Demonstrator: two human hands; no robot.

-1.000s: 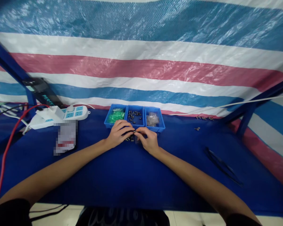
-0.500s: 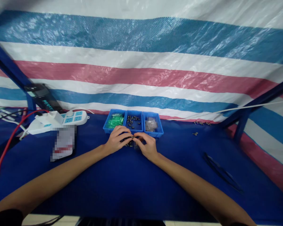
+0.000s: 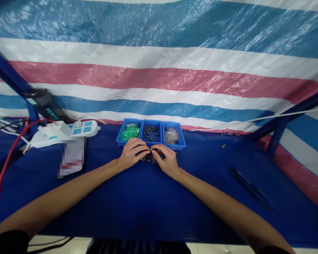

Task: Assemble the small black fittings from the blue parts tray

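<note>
A small metal part (image 3: 149, 149) is pinched between the fingertips of my left hand (image 3: 133, 153) and my right hand (image 3: 166, 160), which meet just in front of three blue bins. Below the fingertips, several small dark screws (image 3: 146, 158) lie on the blue table, partly hidden. The left bin (image 3: 119, 138) holds green plastic packets (image 3: 130, 132). Several small screws (image 3: 147, 130) are in the middle bin (image 3: 155, 139). In the right bin (image 3: 182, 141) are clear plastic bags (image 3: 171, 135).
Left of my hands are a phone (image 3: 73, 155), a white power strip (image 3: 87, 128) with a red cable (image 3: 4, 176), and a black bottle (image 3: 48, 106). To the right lie black glasses (image 3: 251, 188) and small metal parts (image 3: 222, 146). A striped sheet (image 3: 159, 79) hangs behind.
The camera view has shifted slightly, so the bins and table sit a little higher. Both hands stay together at the small part, whose angle looks slightly changed.
</note>
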